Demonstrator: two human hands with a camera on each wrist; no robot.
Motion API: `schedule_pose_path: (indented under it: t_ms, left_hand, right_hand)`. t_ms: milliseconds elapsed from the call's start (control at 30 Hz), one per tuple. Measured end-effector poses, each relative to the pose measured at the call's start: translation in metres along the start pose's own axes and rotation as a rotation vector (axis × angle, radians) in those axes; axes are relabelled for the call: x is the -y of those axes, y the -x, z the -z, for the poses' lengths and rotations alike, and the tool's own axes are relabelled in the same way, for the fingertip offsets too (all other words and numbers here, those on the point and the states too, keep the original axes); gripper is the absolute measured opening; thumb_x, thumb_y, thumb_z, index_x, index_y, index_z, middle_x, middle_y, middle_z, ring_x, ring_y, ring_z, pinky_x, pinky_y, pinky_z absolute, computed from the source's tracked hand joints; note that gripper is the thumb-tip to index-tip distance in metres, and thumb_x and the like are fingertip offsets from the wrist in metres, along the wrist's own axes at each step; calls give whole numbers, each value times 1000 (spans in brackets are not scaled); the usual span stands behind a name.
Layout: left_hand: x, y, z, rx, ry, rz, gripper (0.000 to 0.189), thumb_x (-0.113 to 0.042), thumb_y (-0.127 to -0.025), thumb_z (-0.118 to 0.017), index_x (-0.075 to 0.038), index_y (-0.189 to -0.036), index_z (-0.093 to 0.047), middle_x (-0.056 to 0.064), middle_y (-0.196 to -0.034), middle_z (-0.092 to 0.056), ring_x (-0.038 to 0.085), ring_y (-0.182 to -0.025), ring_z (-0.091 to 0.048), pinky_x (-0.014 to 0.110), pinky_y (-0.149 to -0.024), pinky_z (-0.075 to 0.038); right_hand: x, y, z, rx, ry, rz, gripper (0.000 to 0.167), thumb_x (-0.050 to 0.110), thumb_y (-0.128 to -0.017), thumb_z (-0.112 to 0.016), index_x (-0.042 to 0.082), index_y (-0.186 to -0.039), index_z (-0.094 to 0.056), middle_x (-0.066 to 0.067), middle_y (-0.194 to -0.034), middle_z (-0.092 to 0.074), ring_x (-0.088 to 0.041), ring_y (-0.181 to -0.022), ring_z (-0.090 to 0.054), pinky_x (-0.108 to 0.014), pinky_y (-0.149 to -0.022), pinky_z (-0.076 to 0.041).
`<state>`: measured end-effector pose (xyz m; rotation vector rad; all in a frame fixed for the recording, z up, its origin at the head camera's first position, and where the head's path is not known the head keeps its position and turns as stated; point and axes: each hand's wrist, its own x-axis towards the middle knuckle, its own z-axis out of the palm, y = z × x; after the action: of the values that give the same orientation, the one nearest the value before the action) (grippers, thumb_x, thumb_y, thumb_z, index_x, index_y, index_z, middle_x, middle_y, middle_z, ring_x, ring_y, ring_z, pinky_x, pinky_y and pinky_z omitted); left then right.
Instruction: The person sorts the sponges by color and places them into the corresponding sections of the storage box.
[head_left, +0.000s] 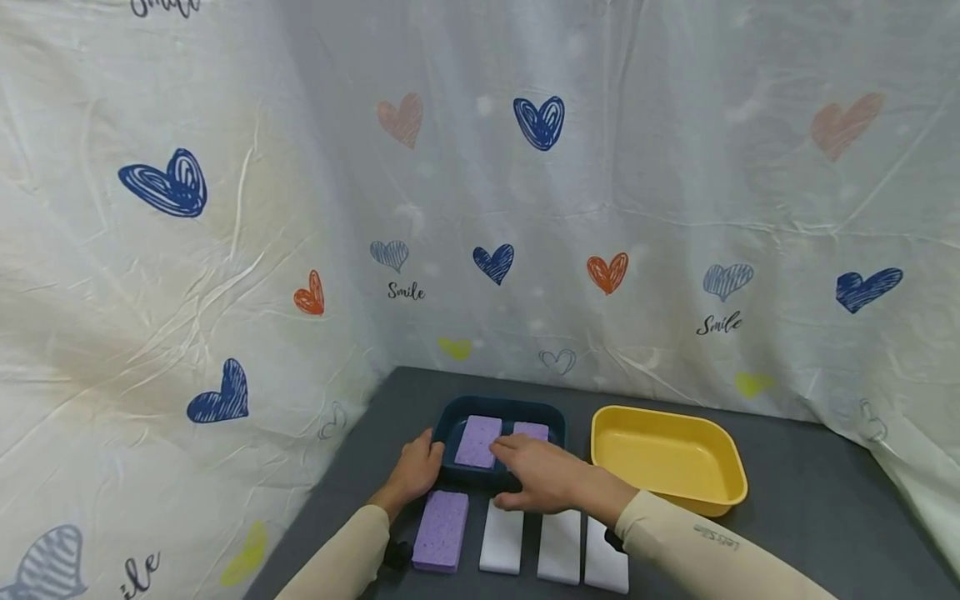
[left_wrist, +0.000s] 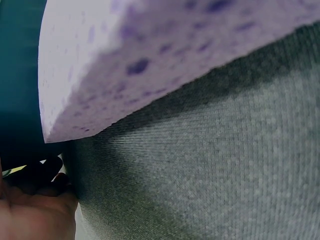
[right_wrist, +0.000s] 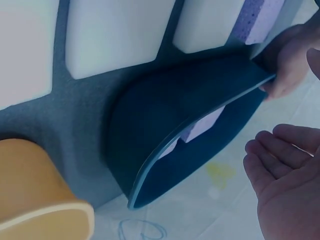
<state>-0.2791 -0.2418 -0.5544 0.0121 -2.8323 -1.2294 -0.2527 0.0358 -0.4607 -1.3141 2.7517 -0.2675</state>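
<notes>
A dark blue tray (head_left: pixel 468 477) stands at the back of the table with two purple sponges inside, the left sponge (head_left: pixel 478 442) in fuller view than the right sponge (head_left: pixel 531 430). My left hand (head_left: pixel 415 468) grips the tray's left rim; the right wrist view shows its thumb at that edge. Over the tray's front side hovers my right hand (head_left: pixel 543 475), fingers extended and holding nothing; in the right wrist view the hand (right_wrist: pixel 290 175) is apart from the tray. Another purple sponge (head_left: pixel 441 531) lies on the table below the left hand, large in the left wrist view.
Three white sponge-like blocks lie in a row in front: a left block (head_left: pixel 501 537), a middle block (head_left: pixel 559 546) and a right block (head_left: pixel 606 558), partly behind the right sleeve. A yellow tray (head_left: pixel 667 454) stands to the right. A heart-printed curtain (head_left: pixel 480 192) hangs behind the grey table (head_left: pixel 810 500).
</notes>
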Motion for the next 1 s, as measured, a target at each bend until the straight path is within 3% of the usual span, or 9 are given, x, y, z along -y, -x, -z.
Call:
schedule_pose_path:
  t_ms: [333,733,1000]
  left_hand:
    - [-4,-1,3,0,2,-7,34,-17,-113,-45,2,-137,-60,13,-111,-68,27,-97,-63,51,-91,-56]
    - [-3,-1,2,-10,0,10,37,-18,-113,-45,2,-140,-60,18,-124,-73,29,-103,-69,62,-102,-57]
    - [-1,1,0,-15,-13,2,35,-18,-113,-45,2,-137,-61,19,-124,-74,30,-104,-70,62,-101,-58]
  right_hand:
    - [10,-9,-8,-42,62,106,72,47,-100,-77,4,-155,-58,-9,-156,-63,-23,-144,-61,-38,-121,-49]
    - [26,-18,-27,5,27,137,75,50,-100,-77,4,-156,-57,-8,-159,-61,-19,-146,-59,-35,-120,-50]
    - [36,-20,-35,-48,25,189,70,46,-99,-80,4,-152,-62,-7,-153,-65,-18,-142,-62,-32,-117,-52]
